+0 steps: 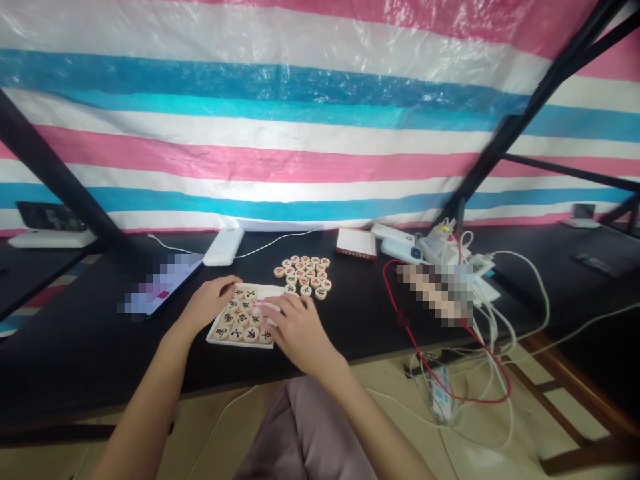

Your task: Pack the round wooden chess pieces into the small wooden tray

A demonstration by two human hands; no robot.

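A shallow white tray (215, 337) lies near the front edge of a black table (350, 320) and holds several round wooden chess pieces (236, 331) with black characters. My left hand (213, 301) rests on the tray's far left corner, fingers curled over a piece there. My right hand (296, 327) lies on the tray's right side, fingers bent down onto the pieces. Just beyond the tray sits a loose cluster of wooden pieces with red characters (305, 275).
A white power bank (223, 245) with a cable, a tablet (163, 283), a red-edged box (356, 242) and a tangle of white and red cables (470, 293) lie on the table. A striped tarp (300, 120) hangs behind. Black frame bars (520, 120) slant at both sides.
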